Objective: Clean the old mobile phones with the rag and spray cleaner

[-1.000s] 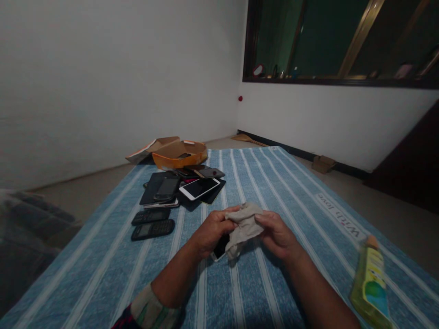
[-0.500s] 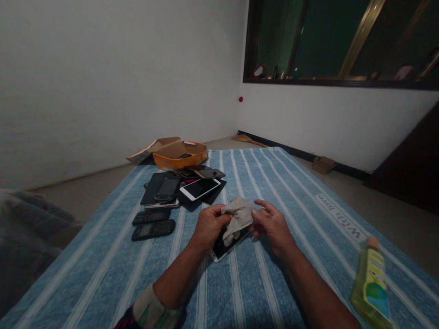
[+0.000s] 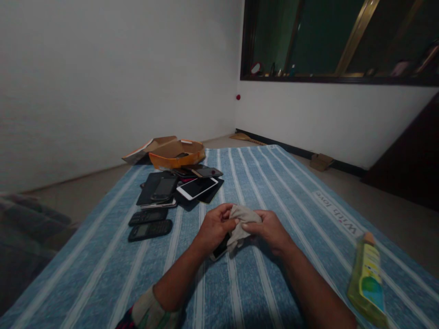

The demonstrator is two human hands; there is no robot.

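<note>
My left hand (image 3: 213, 227) is closed around a dark-screened phone (image 3: 220, 250), of which only the lower end shows below the fingers. My right hand (image 3: 269, 229) is closed on a grey cloth (image 3: 239, 221) and presses it onto the phone. Both hands hover just above the blue striped towel (image 3: 274, 192), close together near its middle.
A heap of phones (image 3: 181, 185) and two small keypad phones (image 3: 149, 224) lie to the far left on the towel. An orange cardboard box (image 3: 176, 154) stands behind them. A yellow-green bottle (image 3: 368, 278) lies at the right. Bare floor surrounds the towel.
The right hand has closed back over the cloth and pushed it onto the phone; half a second ago its fingers were spread and more of the phone's screen showed.
</note>
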